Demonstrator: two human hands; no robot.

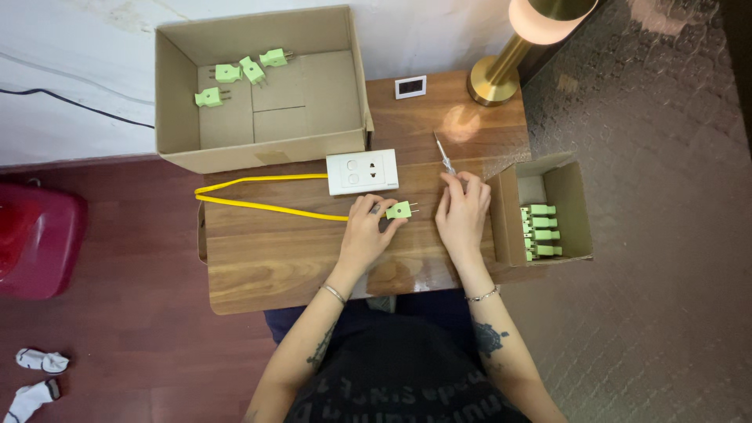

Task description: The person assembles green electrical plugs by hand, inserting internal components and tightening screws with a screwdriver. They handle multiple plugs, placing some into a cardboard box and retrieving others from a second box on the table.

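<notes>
Head view, looking down on a small brown wooden table (266, 266). Left hand (366, 231) closed around a small light-green plastic two-pin plug (399, 210), pinched between thumb and fingertips at the table's middle, just below a white rectangular wall socket plate (362, 171). Long axis of the plug roughly level across the frame, metal pins pointing toward the right hand (462, 215). Right hand just beside the pins, not touching the plug; fingers curled on the handle end of a slim screwdriver with a clear handle (445, 155), shaft running up and slightly left, away from the body. Grip on the screwdriver partly hidden by the fingers: touching for certain, full hold not confirmable. Plug therefore in the left hand, with the right hand next nearest, a short gap off the pin end. Yellow cable (258, 194) looped from the socket plate out to the table's left edge and back toward the left hand. Small open cardboard box (580, 204) at the right, holding a row of matching green plugs (540, 233). Large open cardboard box (168, 94) at the far left, four more loose green plugs (239, 76) inside. Brass lamp base (493, 86) and a small white-framed card (410, 86) at the far edge. Red bag (35, 239) and white socks (35, 376) on the floor.
</notes>
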